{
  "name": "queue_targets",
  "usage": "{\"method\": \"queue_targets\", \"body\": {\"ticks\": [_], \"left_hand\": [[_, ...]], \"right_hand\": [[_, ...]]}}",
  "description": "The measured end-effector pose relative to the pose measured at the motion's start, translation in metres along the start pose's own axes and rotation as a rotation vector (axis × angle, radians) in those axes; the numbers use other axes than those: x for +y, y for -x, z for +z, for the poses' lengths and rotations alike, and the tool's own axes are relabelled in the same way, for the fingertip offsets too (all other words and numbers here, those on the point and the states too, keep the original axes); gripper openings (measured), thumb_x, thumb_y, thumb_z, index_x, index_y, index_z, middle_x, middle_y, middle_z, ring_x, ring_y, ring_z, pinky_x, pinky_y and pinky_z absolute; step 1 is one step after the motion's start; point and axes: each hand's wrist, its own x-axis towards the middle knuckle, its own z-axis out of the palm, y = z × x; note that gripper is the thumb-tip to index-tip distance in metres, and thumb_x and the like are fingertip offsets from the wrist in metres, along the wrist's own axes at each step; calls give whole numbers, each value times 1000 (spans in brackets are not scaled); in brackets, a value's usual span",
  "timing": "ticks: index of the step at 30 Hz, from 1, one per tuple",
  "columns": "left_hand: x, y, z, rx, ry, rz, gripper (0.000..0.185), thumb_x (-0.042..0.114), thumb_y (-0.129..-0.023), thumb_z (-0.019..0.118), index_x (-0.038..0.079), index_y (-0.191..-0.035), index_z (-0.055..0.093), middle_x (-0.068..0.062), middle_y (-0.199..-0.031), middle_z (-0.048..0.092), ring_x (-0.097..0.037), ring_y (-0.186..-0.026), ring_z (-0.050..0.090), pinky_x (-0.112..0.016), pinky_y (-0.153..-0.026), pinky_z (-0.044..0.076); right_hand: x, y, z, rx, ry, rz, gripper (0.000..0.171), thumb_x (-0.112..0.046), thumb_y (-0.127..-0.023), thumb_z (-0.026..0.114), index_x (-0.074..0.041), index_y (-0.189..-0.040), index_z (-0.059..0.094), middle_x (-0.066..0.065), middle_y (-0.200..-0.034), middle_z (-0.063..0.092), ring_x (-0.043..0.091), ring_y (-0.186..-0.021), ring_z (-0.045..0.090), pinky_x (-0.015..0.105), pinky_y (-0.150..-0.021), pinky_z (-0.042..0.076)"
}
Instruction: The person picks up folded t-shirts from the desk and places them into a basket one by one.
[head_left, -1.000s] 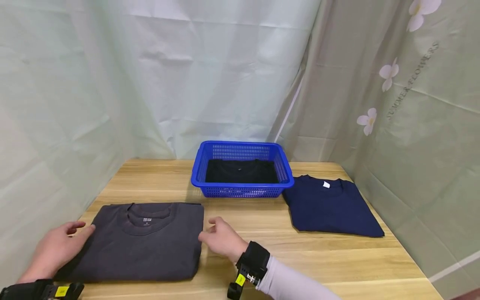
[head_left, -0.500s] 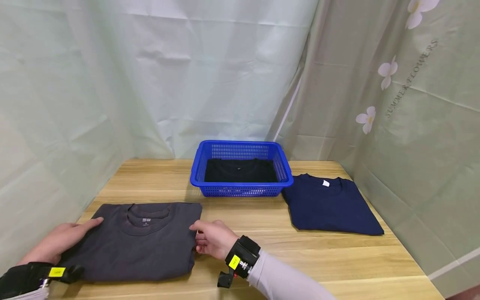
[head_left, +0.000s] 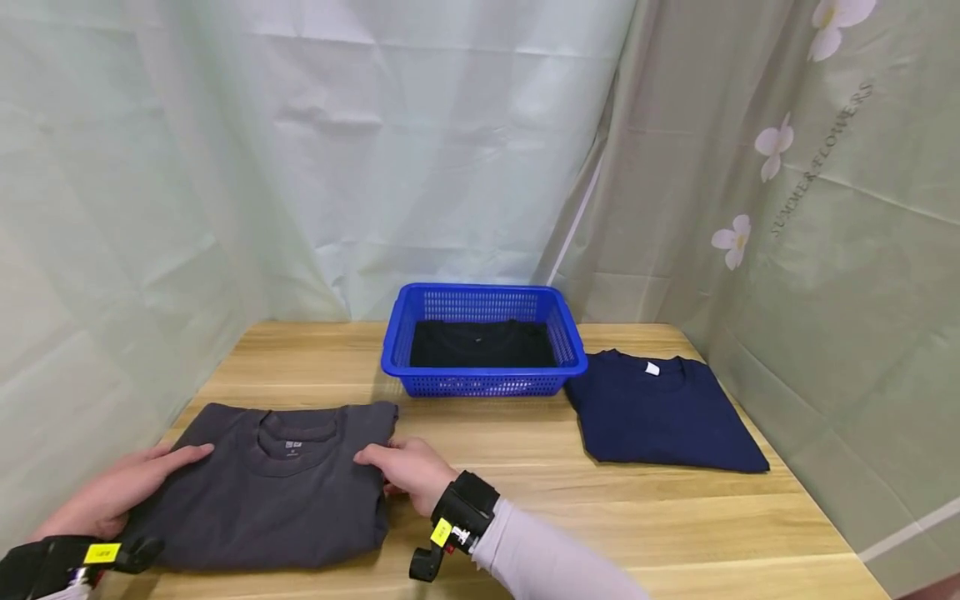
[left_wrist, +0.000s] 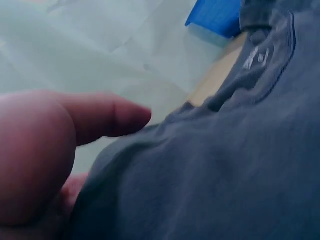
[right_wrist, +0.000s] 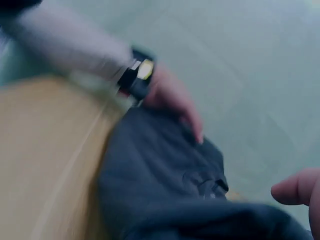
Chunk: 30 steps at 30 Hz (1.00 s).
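Note:
A folded dark grey T-shirt (head_left: 273,508) is at the front left of the table, its round collar and printed label facing up. My left hand (head_left: 127,487) grips its left side, with the thumb laid over the top and the other fingers mostly hidden under the cloth. On the opposite side my right hand (head_left: 412,471) holds the right edge the same way, thumb above and fingers beneath. The left wrist view shows the left thumb (left_wrist: 115,117) along the shirt's edge. In the right wrist view the grey cloth (right_wrist: 155,160) sags between both hands.
A blue plastic basket (head_left: 491,383) stands at the back middle of the wooden table (head_left: 637,533), with a folded black T-shirt (head_left: 480,343) inside. Right of it lies a folded navy T-shirt (head_left: 663,417). Curtains (head_left: 450,150) hang close around the table's back and sides.
Both hands have closed in on the grey T-shirt and taken hold of its sides. Its right edge has shifted left and its sides have bunched inward. Basket and navy T-shirt stay put.

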Motion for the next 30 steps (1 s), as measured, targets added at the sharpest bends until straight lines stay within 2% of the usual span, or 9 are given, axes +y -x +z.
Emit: {"method": "queue_targets", "body": {"ticks": [4, 6, 9, 11, 12, 14, 18, 23, 30], "left_hand": [[-7, -1, -6, -39, 72, 41, 100, 55, -106, 41, -7, -153, -22, -45, -156, -10, -50, -137, 41, -40, -95, 55], [-11, -2, -8, -59, 128, 52, 97, 48, -107, 43, -4, -152, -26, -45, -157, -11, -40, -129, 52, -37, -92, 56], [-17, 0, -12, -84, 243, 77, 95, 38, -108, 46, 1, -153, -28, -38, -153, 29, -24, -116, 64, -40, -91, 58], [-19, 1, -13, -75, 317, 82, 95, 35, -107, 49, 4, -155, -28, -19, -137, 54, -18, -107, 69, -43, -92, 59], [-19, 2, -14, -58, 340, 84, 95, 34, -107, 50, 5, -156, -26, -9, -130, 59, -17, -104, 70, -44, -92, 59], [-18, 5, -16, -14, 354, 79, 95, 36, -106, 51, 5, -157, -23, 0, -125, 59, -14, -100, 71, -43, -91, 60], [-10, 14, -23, 38, 368, 73, 94, 40, -106, 51, 9, -158, -22, 3, -120, 61, -10, -96, 71, -42, -89, 60], [0, 27, -26, 6, 482, 117, 91, 37, -108, 47, 16, -156, -28, 27, -101, 59, -13, -96, 73, -46, -89, 60], [17, 40, -23, -20, 532, 195, 90, 32, -110, 45, 23, -153, -34, 28, -102, 61, -10, -98, 72, -47, -91, 60]], "right_hand": [[5, -1, -1, -39, 13, -46, 36, -22, -89, 73, -5, -119, 65, 6, -100, 69, 19, -86, 67, 38, -76, 59], [9, -2, -3, -57, -14, -49, 35, -16, -91, 70, -4, -123, 61, 9, -100, 71, 24, -89, 71, 48, -78, 62], [13, -5, -6, -44, -25, -73, 32, -10, -90, 68, -4, -122, 61, 9, -99, 72, 26, -88, 73, 50, -76, 63], [14, -6, -7, -23, -20, -92, 32, -9, -89, 68, -7, -120, 63, 8, -98, 72, 23, -85, 72, 46, -72, 63], [13, -6, -7, -15, -21, -99, 31, -9, -89, 68, -8, -120, 64, 7, -98, 72, 22, -83, 72, 44, -70, 63], [10, -6, -8, -1, -22, -111, 31, -10, -88, 69, -12, -119, 65, 5, -97, 72, 20, -81, 71, 40, -66, 62], [-2, 0, -10, -15, -61, -142, 31, -11, -88, 70, -12, -119, 67, 6, -98, 73, 20, -82, 72, 39, -71, 63], [-23, 9, -19, -53, -77, -190, 33, -13, -90, 70, -10, -122, 67, 6, -101, 73, 19, -86, 72, 39, -76, 63], [-49, 23, -38, -106, -37, -239, 33, -16, -91, 70, -8, -122, 66, 6, -102, 73, 16, -82, 73, 37, -72, 63]]}}
